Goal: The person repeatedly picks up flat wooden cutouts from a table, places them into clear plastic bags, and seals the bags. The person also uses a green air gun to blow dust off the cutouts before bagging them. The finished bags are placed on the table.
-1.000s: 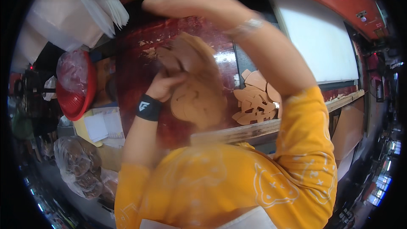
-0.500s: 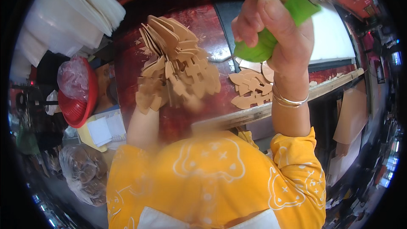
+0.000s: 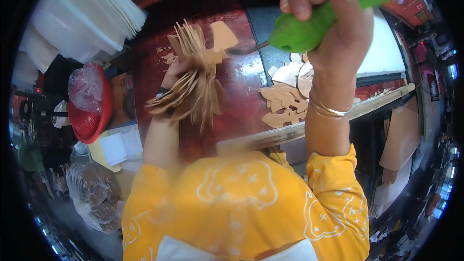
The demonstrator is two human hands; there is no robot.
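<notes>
My left hand (image 3: pixel 175 73) is closed on a fanned bundle of thin tan cut-out pieces (image 3: pixel 195 75), which look like leather. The bundle hides most of its fingers. One flat piece (image 3: pixel 224 36) stands out at the bundle's far right. Up at the right, my right hand (image 3: pixel 345 34) is wrapped round a green-handled tool (image 3: pixel 302 31). A thin, bent dark shaft (image 3: pixel 251 49) runs left from the handle, its tip near the bundle's right side; I cannot tell whether they touch. More tan cut-outs (image 3: pixel 285 104) lie in a pile on the red table (image 3: pixel 237 101), below the tool.
White sheets (image 3: pixel 92 14) hang in a stack at the far left. Below them sits a red basket (image 3: pixel 92 121) with a clear plastic bag. A white board (image 3: pixel 382 48) lies at the right. A wooden strip (image 3: pixel 285 133) edges the table's near side.
My left hand has turned the bundle, so the pieces now show mostly edge-on, with one flat piece apart. My right hand and the green tool have shifted right and slightly up.
</notes>
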